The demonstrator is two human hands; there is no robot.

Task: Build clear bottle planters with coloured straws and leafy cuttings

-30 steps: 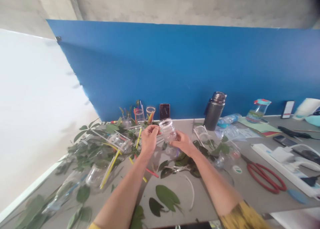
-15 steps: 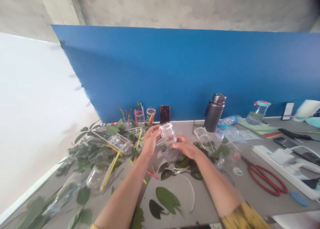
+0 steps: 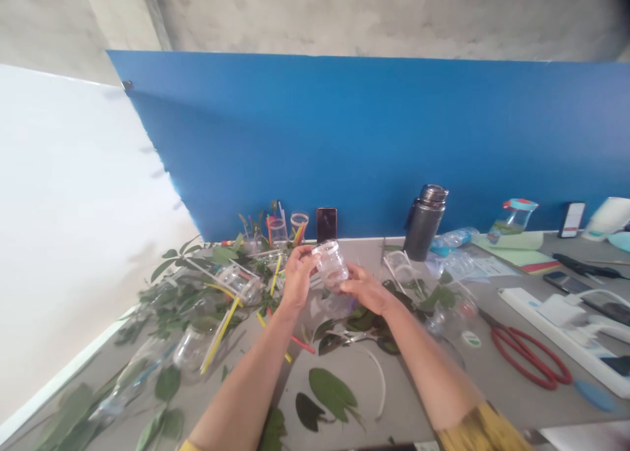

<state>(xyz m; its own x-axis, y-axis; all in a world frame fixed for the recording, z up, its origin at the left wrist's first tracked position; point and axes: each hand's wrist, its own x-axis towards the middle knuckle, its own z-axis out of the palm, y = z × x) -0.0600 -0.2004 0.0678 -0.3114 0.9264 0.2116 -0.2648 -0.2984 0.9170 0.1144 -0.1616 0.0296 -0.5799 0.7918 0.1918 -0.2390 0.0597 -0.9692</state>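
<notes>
Two bare hands hold a small clear plastic jar (image 3: 331, 265) above the grey table (image 3: 497, 398), near the middle of its far edge. Fingers of the left hand (image 3: 296, 277) curl round the jar's upper part; the right hand (image 3: 367, 288) grips its base. Green leaves (image 3: 331, 390) and coloured straws (image 3: 220, 333) litter the surface below; red-handled scissors (image 3: 531, 359) lie toward the right edge.
</notes>
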